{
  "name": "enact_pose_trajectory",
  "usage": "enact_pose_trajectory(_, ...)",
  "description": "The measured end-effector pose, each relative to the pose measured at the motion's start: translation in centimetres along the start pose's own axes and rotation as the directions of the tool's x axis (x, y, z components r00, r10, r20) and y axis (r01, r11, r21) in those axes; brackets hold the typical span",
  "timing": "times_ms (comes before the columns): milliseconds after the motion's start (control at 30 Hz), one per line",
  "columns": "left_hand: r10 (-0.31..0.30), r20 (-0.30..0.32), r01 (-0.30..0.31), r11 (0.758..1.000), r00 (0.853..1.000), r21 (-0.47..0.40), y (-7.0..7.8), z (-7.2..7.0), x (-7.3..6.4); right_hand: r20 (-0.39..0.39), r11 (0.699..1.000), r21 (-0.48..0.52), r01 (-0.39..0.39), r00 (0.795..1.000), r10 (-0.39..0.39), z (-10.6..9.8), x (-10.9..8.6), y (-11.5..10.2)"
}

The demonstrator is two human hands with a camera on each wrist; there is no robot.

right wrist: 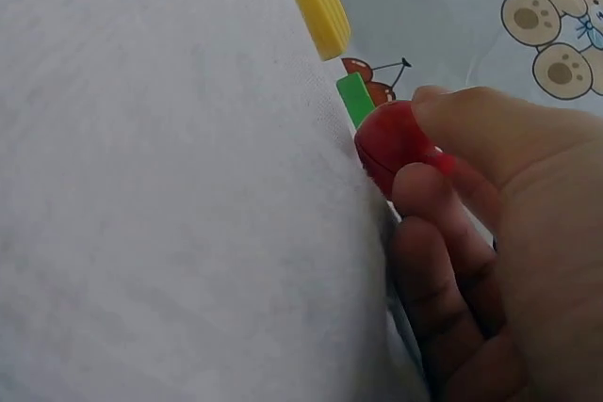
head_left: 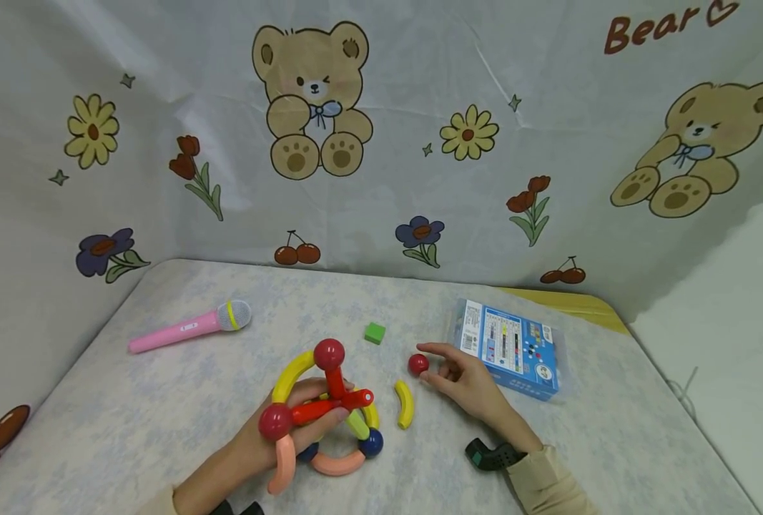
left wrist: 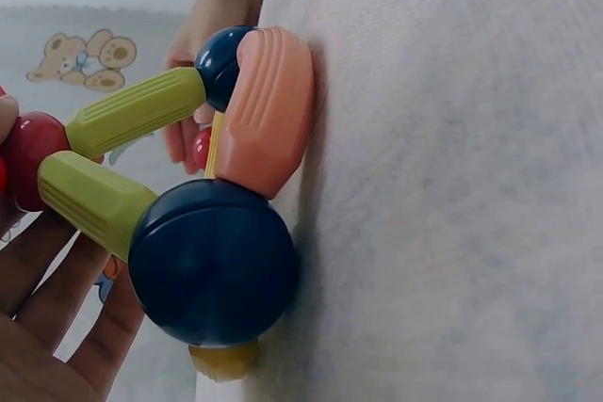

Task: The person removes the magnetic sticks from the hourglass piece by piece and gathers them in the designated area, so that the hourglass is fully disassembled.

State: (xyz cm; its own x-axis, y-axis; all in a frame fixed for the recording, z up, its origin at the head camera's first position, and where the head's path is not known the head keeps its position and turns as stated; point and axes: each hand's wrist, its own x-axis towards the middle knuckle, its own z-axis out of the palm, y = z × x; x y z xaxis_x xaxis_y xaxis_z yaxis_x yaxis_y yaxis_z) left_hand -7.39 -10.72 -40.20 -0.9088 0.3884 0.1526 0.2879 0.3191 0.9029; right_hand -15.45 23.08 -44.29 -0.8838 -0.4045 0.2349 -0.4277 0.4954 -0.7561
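Observation:
My left hand [head_left: 310, 430] grips a ball-and-stick toy structure [head_left: 313, 411] by its red rods. Red balls, a curved yellow rod and a curved peach rod [head_left: 282, 465] form its upper and left parts. Lower down, in the left wrist view, lime green rods [left wrist: 141, 112] lead to dark blue balls [left wrist: 215, 263], joined by a peach curved rod [left wrist: 268, 110]. The thumb and fingers of my right hand [head_left: 474, 386] pinch a loose red ball [head_left: 417, 365], which appears to rest on the table. The right wrist view shows thumb and fingertips against this ball [right wrist: 388, 143].
A curved yellow rod [head_left: 405, 405] lies between the hands, with a small green block [head_left: 375, 333] beyond it. Behind the right hand lies a blue printed box [head_left: 516, 347]. A pink toy microphone [head_left: 188, 329] is at the left. A patterned cloth [head_left: 381, 193] hangs behind the table.

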Motion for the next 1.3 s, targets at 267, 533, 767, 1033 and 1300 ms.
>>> enact_pose_trajectory(267, -0.064, 0.010, 0.064, 0.998, 0.998, 0.021, 0.1, 0.2, -0.1, -0.029, 0.999, 0.044, -0.011, 0.999, 0.013, 0.1, -0.1, -3.4)
enact_pose_trajectory(533, -0.070, 0.016, 0.070, 0.997, 0.997, 0.020, 0.3, 0.0, 0.0, 0.007, 0.974, 0.108, 0.198, 0.980, -0.200, 1.2, -0.5, -8.8)
enact_pose_trajectory(767, -0.007, 0.015, 0.007, 1.000, 1.000, -0.009, 0.1, 0.0, 0.1, 0.089, 0.904, 0.129, 0.408, 0.903, -0.420, 2.1, -1.3, -12.2)
enact_pose_trajectory(1033, 0.022, 0.009, -0.022, 1.000, 1.000, -0.019, 0.0, 0.0, 0.0, 0.130, 0.898, 0.123, 0.421, 0.891, -0.436, 2.7, -1.6, -13.2)
enact_pose_trajectory(1300, 0.161, -0.038, -0.160, 0.987, 0.986, 0.017, 0.2, 0.6, -0.1, 0.073, 0.841, 0.001, 0.541, 0.838, -0.540, 3.2, -2.1, -14.3)
